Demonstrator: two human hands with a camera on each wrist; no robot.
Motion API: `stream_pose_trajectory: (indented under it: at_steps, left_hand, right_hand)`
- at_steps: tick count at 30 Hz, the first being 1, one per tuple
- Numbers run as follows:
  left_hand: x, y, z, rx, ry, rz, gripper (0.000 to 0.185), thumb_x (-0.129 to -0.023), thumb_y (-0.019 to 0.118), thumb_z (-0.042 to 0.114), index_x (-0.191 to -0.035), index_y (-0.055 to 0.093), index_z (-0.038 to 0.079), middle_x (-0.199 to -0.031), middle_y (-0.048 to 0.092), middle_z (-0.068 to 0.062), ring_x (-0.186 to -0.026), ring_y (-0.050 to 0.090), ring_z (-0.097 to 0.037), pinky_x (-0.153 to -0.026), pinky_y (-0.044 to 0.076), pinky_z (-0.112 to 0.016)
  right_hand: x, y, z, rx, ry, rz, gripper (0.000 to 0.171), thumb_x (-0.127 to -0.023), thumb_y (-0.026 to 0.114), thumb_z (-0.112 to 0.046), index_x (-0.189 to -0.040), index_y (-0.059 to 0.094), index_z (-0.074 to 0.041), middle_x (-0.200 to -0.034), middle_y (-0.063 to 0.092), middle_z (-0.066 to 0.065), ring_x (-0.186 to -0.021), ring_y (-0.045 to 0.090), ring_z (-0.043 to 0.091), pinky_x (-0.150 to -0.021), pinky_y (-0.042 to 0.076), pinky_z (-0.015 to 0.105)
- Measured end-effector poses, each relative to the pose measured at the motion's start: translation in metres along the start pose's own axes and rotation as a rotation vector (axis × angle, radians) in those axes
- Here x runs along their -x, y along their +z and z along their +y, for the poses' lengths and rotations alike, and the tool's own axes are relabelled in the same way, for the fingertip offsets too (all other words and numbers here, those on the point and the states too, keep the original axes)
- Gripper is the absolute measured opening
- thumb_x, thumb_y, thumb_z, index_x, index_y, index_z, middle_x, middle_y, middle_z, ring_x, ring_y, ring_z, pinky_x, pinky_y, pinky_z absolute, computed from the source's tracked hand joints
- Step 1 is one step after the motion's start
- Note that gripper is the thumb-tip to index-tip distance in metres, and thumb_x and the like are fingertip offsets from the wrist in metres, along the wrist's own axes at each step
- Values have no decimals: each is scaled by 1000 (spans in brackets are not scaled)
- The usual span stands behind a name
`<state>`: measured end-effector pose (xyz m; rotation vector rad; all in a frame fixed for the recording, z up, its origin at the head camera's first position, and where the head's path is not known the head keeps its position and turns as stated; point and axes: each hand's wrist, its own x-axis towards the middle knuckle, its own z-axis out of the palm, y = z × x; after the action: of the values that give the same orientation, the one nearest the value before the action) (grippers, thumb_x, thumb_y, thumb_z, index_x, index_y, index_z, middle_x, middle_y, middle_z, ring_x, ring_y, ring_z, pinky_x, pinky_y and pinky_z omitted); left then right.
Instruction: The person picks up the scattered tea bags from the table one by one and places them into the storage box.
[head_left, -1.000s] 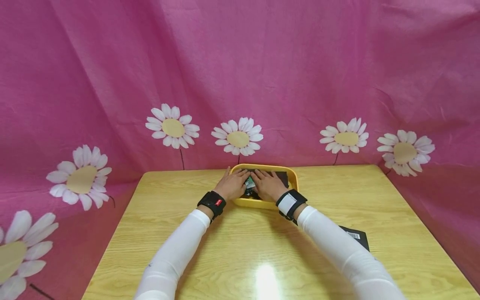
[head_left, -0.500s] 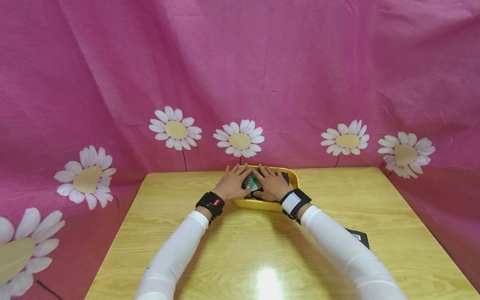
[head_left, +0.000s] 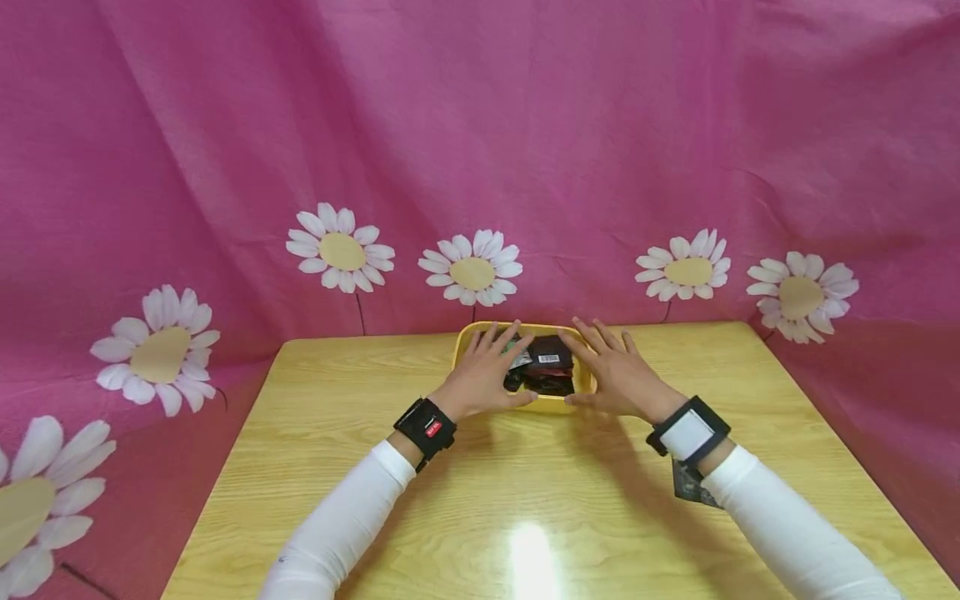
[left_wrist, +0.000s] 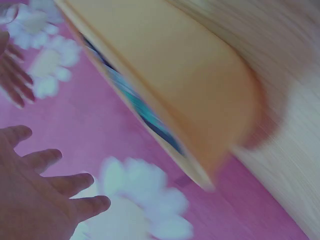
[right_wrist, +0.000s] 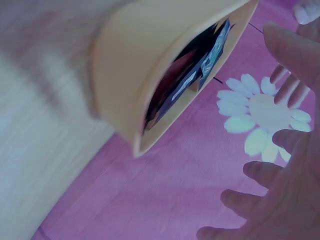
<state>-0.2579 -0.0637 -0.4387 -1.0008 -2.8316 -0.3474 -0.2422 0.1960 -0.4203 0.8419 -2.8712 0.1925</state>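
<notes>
- Right at the middle of the head view, at the far edge of the wooden table, sits one yellow tray, with a heap of dark packets inside; one on top shows a white barcode label. How many packets there are cannot be counted.
- Two hands flank the tray. The left hand lies over its left end, fingers spread and straight, thumb by the near rim, gripping nothing; whether it touches the tray is hard to tell.
- The right hand is at the right end, fingers likewise fanned wide and holding nothing.
- Each wrist wears one black band, and both arms are in white sleeves.
- One more dark packet lies on the table at lower right, mostly hidden under the right forearm.
- From the right wrist view the tray is seen from below and the side, with packet edges poking over its rim; the left wrist view is badly blurred.
- Behind the table hangs a pink cloth with seven white daisies, the lower-left one cut off by the frame.
- Bare tabletop lies open left, right and in front of the tray.
</notes>
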Motion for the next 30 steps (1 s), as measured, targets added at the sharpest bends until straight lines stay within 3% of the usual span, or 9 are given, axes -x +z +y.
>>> stream_pose_trajectory:
  at_steps: [8, 12, 17, 22, 26, 30]
  left_hand:
    - [-4, 3, 76, -34, 177, 23, 98, -86, 57, 67, -159, 3, 30, -168, 3, -3, -154, 3, -34, -122, 13, -55]
    - [-14, 14, 107, -60, 245, 10, 99, -86, 53, 71, -159, 1, 28, -168, 1, -3, -154, 3, -34, -123, 16, -53]
    - [-29, 42, 146, -113, 291, -119, 102, -85, 49, 75, -158, -7, 31, -167, -4, 0, -154, 4, -31, -124, 15, -48]
    - [-42, 79, 177, -159, 285, -271, 99, -83, 50, 78, -159, 6, 33, -167, 4, 7, -154, 12, -25, -124, 18, -41]
    - [-46, 104, 195, -177, 285, -367, 96, -82, 50, 78, -158, 16, 31, -164, 16, 11, -152, 20, -18, -122, 23, -36]
    - [-51, 114, 205, -208, 280, -431, 91, -84, 48, 77, -157, 17, 32, -163, 18, 11, -151, 21, -13, -121, 24, -32]
  right_hand:
    - [78, -14, 20, 30, 95, 23, 110, -72, 81, -54, -158, 21, -22, -163, 21, 16, -146, 21, 48, -107, 19, 76]
    - [116, -19, 32, 10, 146, 24, 110, -71, 83, -50, -158, 21, -21, -163, 21, 17, -145, 23, 50, -105, 18, 78]
    - [152, -13, 46, -18, 195, 5, 115, -69, 83, -54, -158, 21, -19, -161, 22, 20, -142, 26, 53, -102, 19, 80]
    - [171, 6, 60, -26, 220, -55, 114, -66, 84, -54, -155, 29, -10, -154, 31, 26, -131, 41, 53, -97, 30, 78]
    - [185, 23, 65, -81, 228, -109, 107, -65, 85, -52, -147, 40, 0, -147, 38, 32, -123, 50, 54, -93, 41, 69]
    - [194, 35, 68, -152, 226, -160, 103, -66, 83, -54, -143, 44, 3, -145, 41, 33, -123, 51, 53, -89, 48, 61]
